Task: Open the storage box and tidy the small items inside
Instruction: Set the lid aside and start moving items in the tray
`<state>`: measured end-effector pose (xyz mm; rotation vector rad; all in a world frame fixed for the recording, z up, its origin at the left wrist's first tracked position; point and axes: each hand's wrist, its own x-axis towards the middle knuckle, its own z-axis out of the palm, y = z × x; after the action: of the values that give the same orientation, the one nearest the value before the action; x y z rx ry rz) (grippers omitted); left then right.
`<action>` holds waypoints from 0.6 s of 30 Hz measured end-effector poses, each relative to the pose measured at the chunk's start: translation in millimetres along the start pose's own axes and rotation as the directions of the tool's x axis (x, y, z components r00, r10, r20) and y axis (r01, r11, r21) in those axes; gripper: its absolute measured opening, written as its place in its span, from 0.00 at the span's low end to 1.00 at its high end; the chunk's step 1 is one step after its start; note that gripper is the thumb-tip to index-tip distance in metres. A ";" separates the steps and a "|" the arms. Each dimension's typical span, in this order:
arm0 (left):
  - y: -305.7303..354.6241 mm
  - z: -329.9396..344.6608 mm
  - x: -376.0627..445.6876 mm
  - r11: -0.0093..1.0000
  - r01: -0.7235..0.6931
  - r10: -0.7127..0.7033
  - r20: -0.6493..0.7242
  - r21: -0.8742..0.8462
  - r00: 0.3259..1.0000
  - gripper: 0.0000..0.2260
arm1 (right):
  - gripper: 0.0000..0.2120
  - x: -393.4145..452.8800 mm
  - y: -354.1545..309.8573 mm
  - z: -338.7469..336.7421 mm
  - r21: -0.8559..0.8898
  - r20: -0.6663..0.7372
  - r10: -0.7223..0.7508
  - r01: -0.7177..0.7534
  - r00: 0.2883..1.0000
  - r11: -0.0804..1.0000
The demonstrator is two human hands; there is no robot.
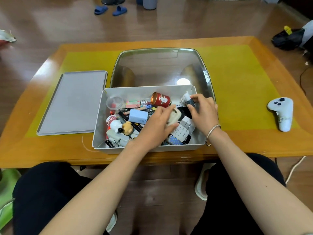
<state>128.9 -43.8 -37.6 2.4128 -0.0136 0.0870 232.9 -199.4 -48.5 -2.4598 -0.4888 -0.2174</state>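
Sitting at the near edge of the wooden table (237, 146), one white storage box (100, 126) stands open, a shallow rectangular tub crowded with small items. Its one grey lid (72, 102) lies flat on the table just beside the box's left wall. Inside are one red can (160, 99) on its side, one pale blue block (138, 116), one clear round tub (114, 102), one white figurine (116, 125) against one brown one (127, 128), and several dark pens (133, 123). The left hand (157, 126) reaches in with fingers curled round a cream object (175, 117). The right hand (203, 112) pinches a small dark item (190, 103) at the box's far right corner. Behind the box sits one clear glass tray (205, 73); one white controller (282, 112) lies well apart to the right.
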 end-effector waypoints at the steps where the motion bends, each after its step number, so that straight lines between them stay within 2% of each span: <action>1: 1.5 -3.4 -0.1 0.999 0.008 -0.012 -0.077 -0.053 0.997 0.28 | 0.11 -0.4 0.3 -0.1 0.011 -0.003 0.001 -0.001 1.000 1.000; 4: -0.9 -18.4 7.0 0.998 0.019 -0.037 -0.292 -0.065 0.956 0.28 | 0.12 -1.0 -0.3 -0.5 0.026 -0.004 0.005 -0.005 1.000 1.000; 6: -9.6 -30.6 13.8 0.992 0.112 -0.084 -0.379 0.053 0.921 0.27 | 0.12 -1.0 -0.8 -0.9 0.035 0.000 0.012 -0.012 1.000 0.999; 9: -30.4 -45.5 19.6 0.874 0.346 -0.226 -0.347 0.341 0.910 0.25 | 0.12 -2.2 -2.5 -1.9 0.067 -0.030 0.016 -0.014 0.999 0.998; 12: -42.6 -45.8 17.5 0.764 0.398 -0.309 -0.254 0.508 0.917 0.23 | 0.12 -3.1 -3.3 -3.0 0.093 -0.076 0.021 -0.014 0.997 0.996; 15: -37.7 -34.5 17.0 0.784 0.325 -0.209 -0.269 0.529 0.940 0.24 | 0.12 -2.8 -2.5 -2.5 0.143 -0.075 0.023 -0.012 0.997 0.990; 16: -33.6 -29.8 18.8 0.824 0.249 -0.128 -0.262 0.508 0.957 0.24 | 0.12 -2.6 -2.4 -2.2 0.158 -0.077 0.023 -0.011 0.997 0.987; 18: -22.5 -19.7 25.8 0.886 0.015 0.051 -0.130 0.464 0.990 0.26 | 0.12 -2.6 -1.9 -1.8 0.182 -0.095 0.025 -0.007 0.995 0.983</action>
<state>154.3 -13.6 -36.1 2.8828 0.0550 0.2974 229.7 -199.8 -46.6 -2.2626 -0.4271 -0.2724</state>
